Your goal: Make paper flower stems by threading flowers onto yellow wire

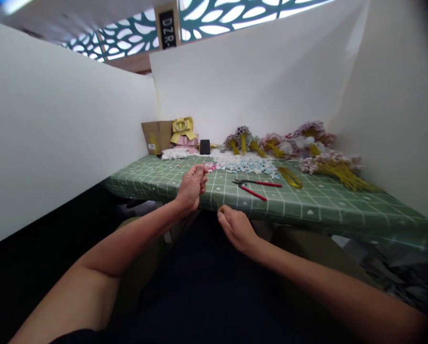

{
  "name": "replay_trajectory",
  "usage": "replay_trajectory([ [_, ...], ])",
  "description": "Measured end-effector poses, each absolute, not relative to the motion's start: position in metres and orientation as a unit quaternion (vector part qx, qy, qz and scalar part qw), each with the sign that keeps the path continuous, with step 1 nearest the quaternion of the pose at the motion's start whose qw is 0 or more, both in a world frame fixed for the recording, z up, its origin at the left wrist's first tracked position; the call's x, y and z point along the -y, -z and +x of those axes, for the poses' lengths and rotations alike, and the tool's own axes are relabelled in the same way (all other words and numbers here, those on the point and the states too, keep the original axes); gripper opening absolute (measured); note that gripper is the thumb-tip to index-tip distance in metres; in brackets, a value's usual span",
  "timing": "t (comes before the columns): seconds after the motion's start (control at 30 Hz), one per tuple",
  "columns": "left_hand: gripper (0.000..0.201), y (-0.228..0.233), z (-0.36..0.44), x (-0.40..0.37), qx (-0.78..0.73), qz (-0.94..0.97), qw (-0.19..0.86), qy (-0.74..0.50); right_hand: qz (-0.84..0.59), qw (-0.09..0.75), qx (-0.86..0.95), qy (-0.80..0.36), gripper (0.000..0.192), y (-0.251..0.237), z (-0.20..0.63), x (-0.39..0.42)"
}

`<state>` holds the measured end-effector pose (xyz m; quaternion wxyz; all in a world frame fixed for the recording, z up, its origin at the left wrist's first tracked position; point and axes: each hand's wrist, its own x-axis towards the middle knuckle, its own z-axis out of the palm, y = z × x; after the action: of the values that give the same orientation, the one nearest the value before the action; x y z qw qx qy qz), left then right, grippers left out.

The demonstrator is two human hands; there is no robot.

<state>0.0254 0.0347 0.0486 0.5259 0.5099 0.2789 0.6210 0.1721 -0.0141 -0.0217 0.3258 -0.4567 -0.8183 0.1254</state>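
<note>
1. Far left on your table (156, 179), which wears a green checked cloth, a brown cardboard box (157, 136) stands against the white back wall.
2. Just to its right, a yellow ribbon bow (182, 128) sits on pink material, with a heap of white petals (176, 153) in front of it.
3. Your left hand (192, 186) is raised over the near edge of the table, fingers curled into a loose fist with the fingertips pressed together, pinching the upper end of a thin yellow-green stem (217, 200). The stem is too fine for the picture to show it clearly inside that hand.
4. A small black device (204, 146) stands upright behind your left hand, near the wall.
5. Your right hand (236, 228) sits lower, just in front of the table edge and over your lap, fingers narrowed around the lower end of the same stem. The stem runs slanted between your two hands.
6. A spread of pale blue and white petals (246, 164) lies beyond your right hand.
7. Red-handled pliers (257, 187) lie flat on the cloth, near your right hand but apart from it.
8. Further right, bundles of small flowers on yellow stems (328, 165) lie along the back and right side.
</note>
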Motion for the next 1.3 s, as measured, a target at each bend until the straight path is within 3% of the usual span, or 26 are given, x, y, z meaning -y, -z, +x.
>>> replay_trajectory([
  [1.3,0.024,-0.057,0.015,-0.039,-0.239,0.566,0.5,-0.61,-0.417,0.339,0.833,-0.133,0.025,0.038,0.184,-0.002],
])
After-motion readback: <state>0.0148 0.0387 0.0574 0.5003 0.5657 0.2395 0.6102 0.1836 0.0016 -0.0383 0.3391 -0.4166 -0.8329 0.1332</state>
